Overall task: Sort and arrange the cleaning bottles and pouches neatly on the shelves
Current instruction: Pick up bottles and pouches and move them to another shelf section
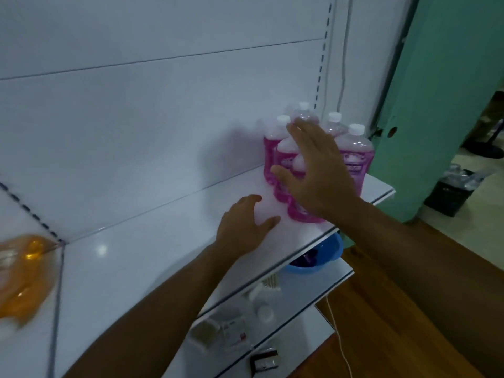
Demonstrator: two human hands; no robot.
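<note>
On the upper white shelf (169, 241), toward its right end, your cluster of pink bottles (354, 156) stands upright with white caps, packed close together near the back panel. Your right hand (316, 170) is spread flat with straight fingers in front of the cluster, palm toward the bottles; its grip is apart and wraps nothing, and whether the palm actually touches them is hard to tell. Your left hand (242, 227) rests on the bare shelf just left of the front bottle, fingers loosely bent, thumb out toward the bottle, holding nothing. At the far left edge an orange pouch (24, 274) shows as a blur. Below, a blue basin (319, 257) sits on the lower shelf (294, 301) under the bottles, with small white items and packets farther along. A white cable (338, 331) hangs down past the wooden floor (395, 309).
</note>
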